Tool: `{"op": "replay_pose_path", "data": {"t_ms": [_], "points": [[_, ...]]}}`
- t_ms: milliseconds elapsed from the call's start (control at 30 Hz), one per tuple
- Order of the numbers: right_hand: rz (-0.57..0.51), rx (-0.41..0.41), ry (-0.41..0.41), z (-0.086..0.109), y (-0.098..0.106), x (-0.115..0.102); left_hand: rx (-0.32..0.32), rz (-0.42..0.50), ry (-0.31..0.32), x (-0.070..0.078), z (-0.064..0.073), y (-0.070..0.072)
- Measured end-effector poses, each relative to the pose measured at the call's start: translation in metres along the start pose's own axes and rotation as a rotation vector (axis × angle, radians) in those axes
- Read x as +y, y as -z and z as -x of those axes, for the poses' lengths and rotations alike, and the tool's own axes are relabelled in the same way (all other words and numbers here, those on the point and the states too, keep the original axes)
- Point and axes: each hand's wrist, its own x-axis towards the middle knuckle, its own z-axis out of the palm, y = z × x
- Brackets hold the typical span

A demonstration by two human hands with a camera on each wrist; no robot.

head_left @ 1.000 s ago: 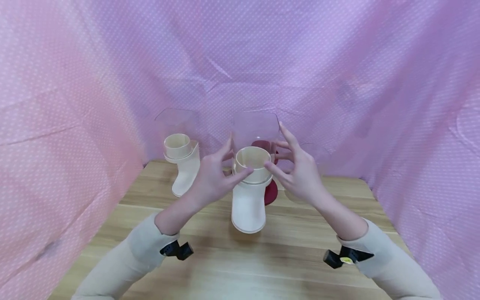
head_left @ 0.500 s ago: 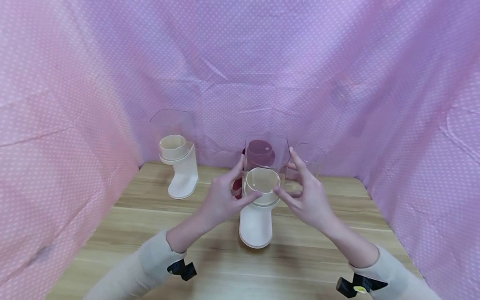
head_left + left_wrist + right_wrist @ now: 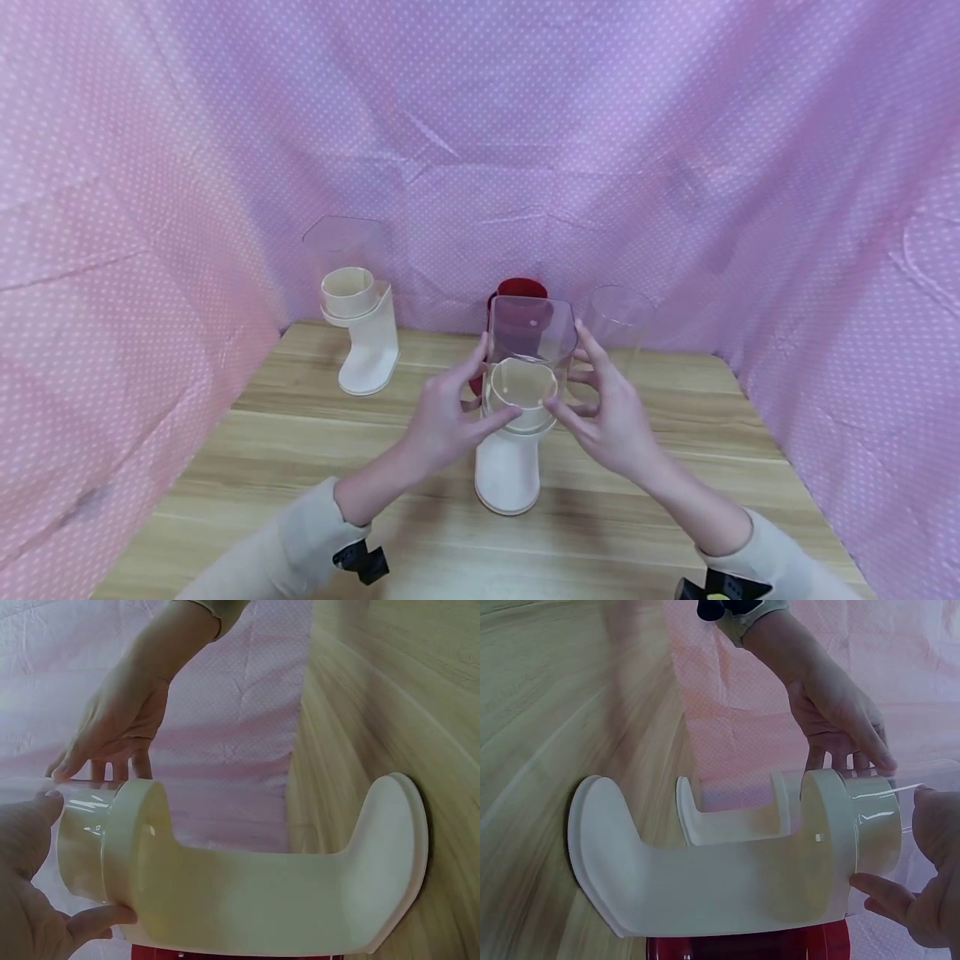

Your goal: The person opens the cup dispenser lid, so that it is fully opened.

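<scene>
In the head view, a cream boot-shaped stand (image 3: 507, 479) with a round collar carries a clear open-topped container (image 3: 534, 321), like a food dispenser. My left hand (image 3: 442, 417) grips its left side, thumb across the front. From the right, my right hand (image 3: 617, 421) grips it the same way, the two thumbtips close together. Both wrist views show fingers around the clear wall and collar, with the stand's foot (image 3: 604, 825) at the tabletop. A red thing (image 3: 522, 287) of rounded shape is behind the container, largely hidden by it.
At the back left is a matching cream stand (image 3: 369, 358) with its own clear container (image 3: 345, 237). A clear cylindrical container (image 3: 618, 321) stands at the back right. Pink dotted cloth (image 3: 480, 192) encloses the wooden table (image 3: 315, 467) at the back and sides.
Both hands have brought the stand and its container nearer to me and slightly right. More of the red thing's top shows behind. The back-left stand stays in place.
</scene>
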Motion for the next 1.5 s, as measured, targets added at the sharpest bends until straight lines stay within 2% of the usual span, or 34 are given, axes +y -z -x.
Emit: {"op": "replay_pose_path", "data": {"t_ms": [167,233,333,467,567,700,933,1067,1167,1267,1400,1500], "points": [[0.0,-0.008,0.003,0.002,0.002,0.0,0.009,0.0,0.025,-0.007,0.004,-0.001],[0.003,-0.008,0.022,0.002,0.004,-0.001,0.005,-0.021,-0.006,-0.017,0.003,0.0],[0.013,0.003,0.065,-0.001,0.006,-0.004,-0.001,-0.024,-0.126,-0.039,-0.003,0.002],[-0.026,0.003,0.102,-0.005,0.007,-0.008,-0.067,0.162,-0.233,-0.069,-0.015,0.001],[-0.071,-0.012,0.101,-0.009,0.006,-0.01,-0.111,0.268,-0.219,-0.081,-0.017,-0.002],[-0.095,-0.017,0.117,-0.015,0.005,-0.005,-0.093,0.25,-0.172,-0.08,-0.012,-0.005],[-0.169,-0.067,0.201,-0.025,0.006,0.016,0.038,0.134,-0.071,-0.058,0.009,-0.012],[-0.174,-0.106,0.205,-0.028,0.012,0.023,0.066,0.087,-0.049,-0.05,0.013,-0.016],[-0.136,-0.113,0.179,-0.025,0.017,0.022,0.051,0.086,-0.04,-0.054,0.012,-0.017],[-0.105,-0.101,0.139,-0.021,0.02,0.018,0.011,0.126,-0.046,-0.062,0.01,-0.016],[-0.14,-0.076,0.089,-0.014,0.019,0.013,-0.06,0.222,-0.052,-0.07,0.006,-0.014],[-0.192,-0.078,0.074,-0.01,0.015,0.011,-0.093,0.278,-0.048,-0.071,0.004,-0.013]]}}
